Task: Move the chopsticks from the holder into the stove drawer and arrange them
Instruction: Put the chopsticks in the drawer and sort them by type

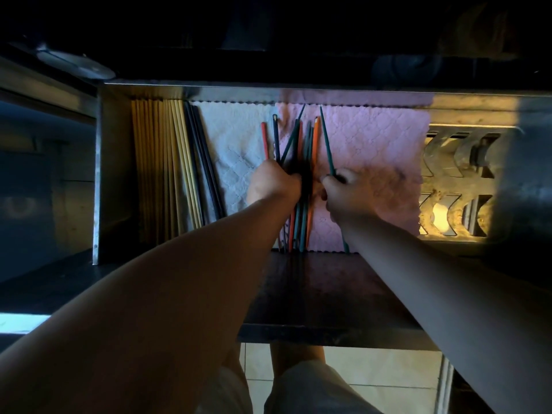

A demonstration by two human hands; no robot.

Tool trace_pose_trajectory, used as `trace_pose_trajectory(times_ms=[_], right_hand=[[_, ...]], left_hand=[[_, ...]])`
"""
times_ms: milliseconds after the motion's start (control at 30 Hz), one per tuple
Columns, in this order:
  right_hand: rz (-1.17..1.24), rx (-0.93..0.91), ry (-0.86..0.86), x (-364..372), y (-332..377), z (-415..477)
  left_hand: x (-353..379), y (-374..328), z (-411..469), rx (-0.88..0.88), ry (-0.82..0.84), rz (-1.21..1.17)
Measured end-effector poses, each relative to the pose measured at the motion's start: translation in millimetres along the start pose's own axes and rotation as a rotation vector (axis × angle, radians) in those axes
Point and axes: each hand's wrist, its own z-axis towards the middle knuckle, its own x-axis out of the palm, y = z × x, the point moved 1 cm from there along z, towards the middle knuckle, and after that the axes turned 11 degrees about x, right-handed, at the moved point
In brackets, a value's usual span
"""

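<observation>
The metal stove drawer [119, 174] stands pulled out, lined with a white cloth [227, 138] and a pink cloth [373, 144]. Against its left wall lie several wooden chopsticks [155, 162] in a neat row, with a few dark chopsticks [203, 162] beside them. My left hand [273, 183] is shut on a loose bundle of coloured chopsticks [298, 144], red, orange, navy and teal, fanned out over the seam of the two cloths. My right hand [343, 192] pinches a single teal chopstick [326, 138] just right of the bundle. The holder is out of view.
A perforated metal panel [454, 186] with a yellow glow behind it fills the drawer's right end. A dark ledge [313, 291] runs along the drawer's near side. Tiled floor [388, 372] and my knees show below. A round lid [74, 65] lies at the upper left.
</observation>
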Motion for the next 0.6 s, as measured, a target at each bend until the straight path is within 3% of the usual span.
trace_pose_trajectory(times_ms=[167,333,600], right_hand=[[0.014,0.008,0.0,1.8,1.0,0.7],[-0.023,0.022,-0.012,8.6,0.0,0.7],[-0.195,-0.077,-0.061,34.0,12.1,1.8]], left_hand=[[-3.5,1.7,-10.4,-0.055,-0.152,-0.073],[-7.2,2.3,-18.6,-0.003,-0.193,-0.088],[-24.8,14.5,-16.4,-0.04,-0.259,-0.299]])
